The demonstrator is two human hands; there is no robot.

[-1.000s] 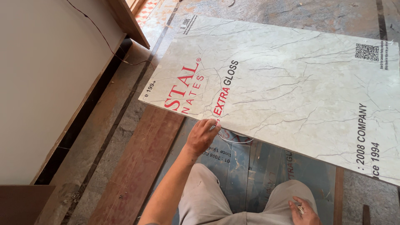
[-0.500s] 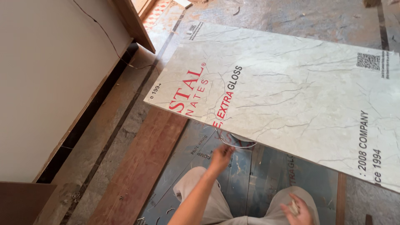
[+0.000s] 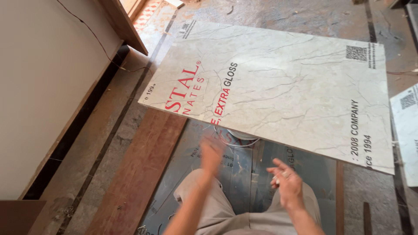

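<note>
A large marble-patterned laminate sheet with red and black printing lies tilted across the floor. Its near edge is raised over a bluish-grey film-covered sheet. My left hand is blurred with motion. It hovers just below the sheet's near edge, off the sheet, with nothing seen in it. My right hand is above my knee with fingers partly spread, and a small white object sits in its grip. My grey trouser legs fill the bottom middle.
A reddish wooden plank runs along the floor on the left. A white panel with a dark base stands at far left, a thin wire across it. Another printed sheet shows at the right edge. A round pale object sits under the raised edge.
My left hand has left the sheet's near edge and dropped back toward me. My right hand has risen off my knee and its fingers have spread.
</note>
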